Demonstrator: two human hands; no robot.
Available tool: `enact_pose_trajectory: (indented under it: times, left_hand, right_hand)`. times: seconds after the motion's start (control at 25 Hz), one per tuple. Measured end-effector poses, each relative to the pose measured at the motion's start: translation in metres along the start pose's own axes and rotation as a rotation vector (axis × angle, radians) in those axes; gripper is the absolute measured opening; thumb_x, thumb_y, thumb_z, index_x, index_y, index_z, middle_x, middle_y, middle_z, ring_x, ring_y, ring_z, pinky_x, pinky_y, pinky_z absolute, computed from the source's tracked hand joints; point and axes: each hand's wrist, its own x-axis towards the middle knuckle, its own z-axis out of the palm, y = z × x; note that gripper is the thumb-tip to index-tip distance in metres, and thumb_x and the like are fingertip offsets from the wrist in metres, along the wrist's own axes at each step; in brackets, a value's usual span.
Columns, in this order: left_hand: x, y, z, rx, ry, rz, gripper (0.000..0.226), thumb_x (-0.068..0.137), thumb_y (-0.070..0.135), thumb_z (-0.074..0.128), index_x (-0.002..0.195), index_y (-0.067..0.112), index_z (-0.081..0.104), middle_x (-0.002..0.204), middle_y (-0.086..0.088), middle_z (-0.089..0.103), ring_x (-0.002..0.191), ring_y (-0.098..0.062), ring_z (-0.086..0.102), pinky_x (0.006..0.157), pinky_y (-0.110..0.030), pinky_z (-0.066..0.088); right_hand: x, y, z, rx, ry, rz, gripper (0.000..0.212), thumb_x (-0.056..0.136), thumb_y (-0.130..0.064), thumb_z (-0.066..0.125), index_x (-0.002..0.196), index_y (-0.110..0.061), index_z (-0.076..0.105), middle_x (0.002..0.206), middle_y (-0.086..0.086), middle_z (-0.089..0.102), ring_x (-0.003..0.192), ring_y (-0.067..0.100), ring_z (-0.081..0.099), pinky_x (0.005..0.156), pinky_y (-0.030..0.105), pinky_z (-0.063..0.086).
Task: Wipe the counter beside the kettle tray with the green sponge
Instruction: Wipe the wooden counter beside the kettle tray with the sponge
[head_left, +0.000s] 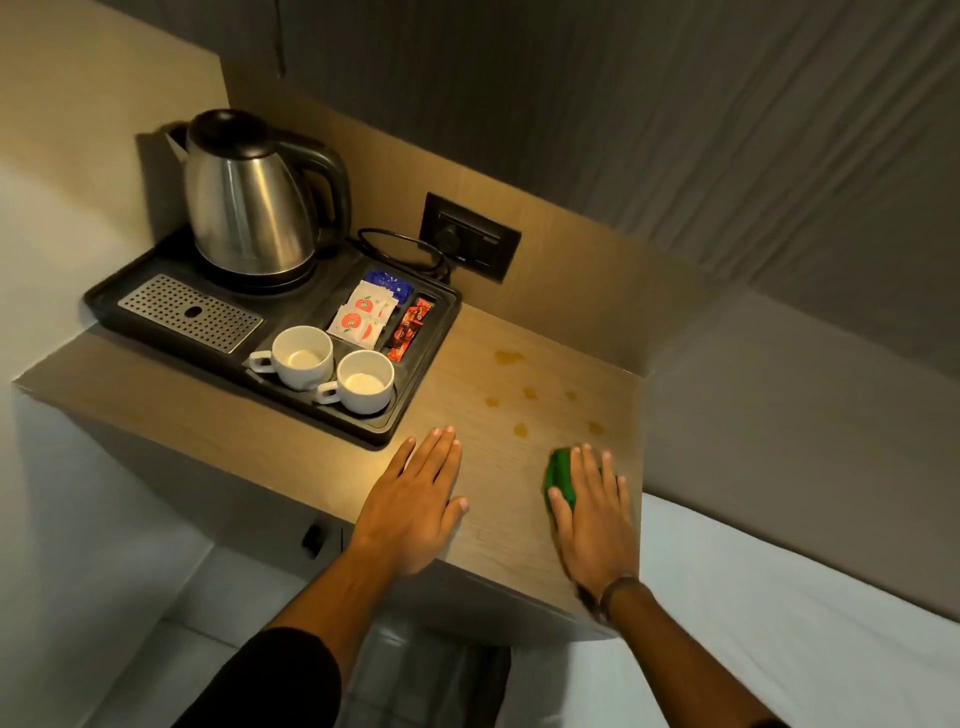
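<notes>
The wooden counter (498, 499) carries a black kettle tray (431, 343) on its left part. Several brownish spots (527, 392) mark the wood to the right of the tray. My right hand (592, 514) lies flat on the green sponge (560, 475) near the counter's front right corner, covering most of it; only the sponge's left side shows. The nearest spots lie just beyond my fingertips. My left hand (415, 493) rests flat on the counter with fingers together, just in front of the tray's near right corner, holding nothing.
On the tray stand a steel kettle (249, 202), two white cups (332, 371), sachets (366, 314) and a metal drip grille (189, 312). A wall socket (470, 241) with the kettle's cord sits behind. A white bed (779, 597) borders the counter on the right.
</notes>
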Motion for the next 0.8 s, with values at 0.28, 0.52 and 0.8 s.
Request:
enact_pose_trajectory:
  times: [0.28,0.52,0.8]
  left_hand:
    - [0.001,-0.003,0.011,-0.023,0.061,0.01,0.075,0.105,0.057,0.02,0.163,0.013,0.006,0.175,-0.009,0.008,0.16,-0.024,-0.002,0.13,-0.049,0.006]
    - [0.002,-0.002,0.015,-0.045,0.096,-0.001,0.073,0.105,0.056,0.021,0.163,0.014,0.009,0.175,-0.008,0.008,0.16,-0.022,-0.001,0.13,-0.047,0.003]
    - [0.002,-0.004,0.013,-0.069,0.078,0.004,0.071,0.106,0.053,0.021,0.164,0.015,0.007,0.175,-0.006,0.005,0.159,-0.02,-0.004,0.129,-0.044,-0.001]
  right_hand:
    - [0.013,0.031,-0.001,0.047,-0.062,-0.209,0.064,0.108,-0.054,0.023,0.165,-0.03,0.009,0.173,-0.006,0.009,0.16,0.017,-0.004,0.128,0.05,0.005]
    - [0.08,0.024,-0.006,0.015,-0.017,0.004,0.061,0.111,-0.043,0.031,0.165,-0.019,0.016,0.172,0.005,0.017,0.159,0.029,0.005,0.128,0.052,0.006]
    - [0.118,0.041,-0.012,0.043,-0.016,0.037,0.06,0.111,-0.04,0.035,0.164,-0.018,0.02,0.172,0.006,0.022,0.159,0.03,0.006,0.128,0.053,0.009]
